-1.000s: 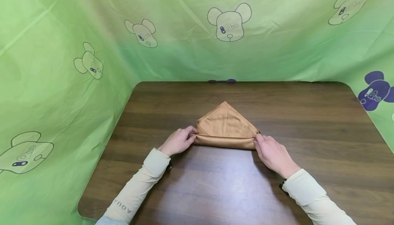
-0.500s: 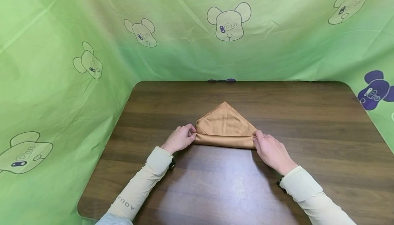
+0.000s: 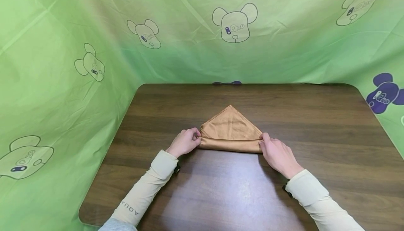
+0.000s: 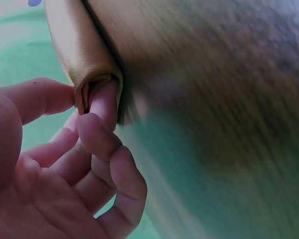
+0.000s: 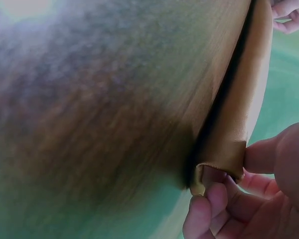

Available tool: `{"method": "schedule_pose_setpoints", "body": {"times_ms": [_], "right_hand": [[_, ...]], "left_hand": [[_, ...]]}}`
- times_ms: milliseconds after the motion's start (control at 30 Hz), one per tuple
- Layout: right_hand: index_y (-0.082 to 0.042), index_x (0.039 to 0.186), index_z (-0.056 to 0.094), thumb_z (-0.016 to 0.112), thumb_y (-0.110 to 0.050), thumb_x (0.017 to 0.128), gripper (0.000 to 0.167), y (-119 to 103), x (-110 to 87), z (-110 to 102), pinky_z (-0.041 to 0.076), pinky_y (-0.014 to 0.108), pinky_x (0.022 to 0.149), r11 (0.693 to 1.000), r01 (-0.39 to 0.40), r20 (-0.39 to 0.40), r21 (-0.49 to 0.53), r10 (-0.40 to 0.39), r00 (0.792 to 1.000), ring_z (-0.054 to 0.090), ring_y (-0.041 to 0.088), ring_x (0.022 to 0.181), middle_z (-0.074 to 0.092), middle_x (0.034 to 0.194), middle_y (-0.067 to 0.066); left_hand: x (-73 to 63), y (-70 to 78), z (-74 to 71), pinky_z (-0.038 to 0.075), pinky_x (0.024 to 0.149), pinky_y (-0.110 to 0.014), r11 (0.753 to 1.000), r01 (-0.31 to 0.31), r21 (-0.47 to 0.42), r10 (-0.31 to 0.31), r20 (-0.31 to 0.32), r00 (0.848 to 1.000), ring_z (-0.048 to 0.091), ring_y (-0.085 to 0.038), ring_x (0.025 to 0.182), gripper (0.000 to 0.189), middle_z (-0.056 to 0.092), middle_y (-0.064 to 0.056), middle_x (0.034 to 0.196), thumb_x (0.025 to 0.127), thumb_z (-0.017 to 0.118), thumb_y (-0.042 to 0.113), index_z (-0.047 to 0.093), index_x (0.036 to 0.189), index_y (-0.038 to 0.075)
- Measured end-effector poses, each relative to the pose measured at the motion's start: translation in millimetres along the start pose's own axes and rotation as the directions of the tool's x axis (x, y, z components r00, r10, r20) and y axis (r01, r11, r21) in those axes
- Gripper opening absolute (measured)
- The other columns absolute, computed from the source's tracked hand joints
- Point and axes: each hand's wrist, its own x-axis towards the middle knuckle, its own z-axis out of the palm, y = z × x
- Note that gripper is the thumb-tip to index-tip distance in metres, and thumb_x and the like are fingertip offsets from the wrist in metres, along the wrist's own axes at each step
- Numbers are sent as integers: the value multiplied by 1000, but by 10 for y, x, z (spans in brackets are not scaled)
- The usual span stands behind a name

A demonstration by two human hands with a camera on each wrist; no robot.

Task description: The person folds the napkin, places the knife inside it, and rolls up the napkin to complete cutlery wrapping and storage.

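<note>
A shiny copper-brown satin cloth (image 3: 231,125) lies on the table, its near edge turned up into a flat roll and its far part a triangle pointing away. At the roll's left end my left hand (image 3: 185,142) pinches the fabric between thumb and fingers. The left wrist view shows one fingertip inside the open end of the roll (image 4: 82,50). My right hand (image 3: 279,155) grips the opposite end the same way, thumb on the outside and a finger tucked into the fold (image 5: 222,154) in the right wrist view.
The dark wood table (image 3: 157,108) has rounded corners and a glossy reflection near its front. Green curtains (image 3: 189,59) printed with bear heads stand behind it and along its left side.
Both hands have shifted slightly, the right one a little inward and the left one a little to the right. The cloth's roll stays nearly in place.
</note>
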Motion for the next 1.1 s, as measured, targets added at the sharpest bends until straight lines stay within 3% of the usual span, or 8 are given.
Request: {"method": "schedule_pose_setpoints", "body": {"times_ms": [333, 700, 1100], "right_hand": [[-6, 102, 50, 52, -17, 96, 13, -22, 38, -6, 42, 49, 47, 999, -48, 25, 1, 48, 999, 59, 39, 56, 66, 69, 16], [-7, 96, 50, 51, -19, 96, 11, -23, 88, -29, 41, 49, 46, 994, -108, 86, 0, 108, 990, 57, 39, 55, 64, 71, 20], [-10, 90, 53, 54, -17, 94, 9, -9, 98, -38, 41, 48, 46, 996, -86, 64, -7, 86, 994, 57, 37, 55, 62, 68, 15]], "left_hand": [[7, 1, 0, 50, 64, -32, 999, 17, 44, -17, -14, 1000, 63, -10, 70, 11, 71, 5, 77, 86, 63, 21, 68, 94, 16], [18, 11, 12, 49, 64, -33, 997, 38, 68, -38, -7, 999, 64, -11, 70, 9, 70, 6, 76, 88, 63, 23, 68, 94, 17], [28, 6, 26, 47, 60, -32, 995, 28, 92, -25, -35, 999, 59, -11, 64, 8, 65, 6, 71, 87, 65, 23, 66, 90, 16]]}}
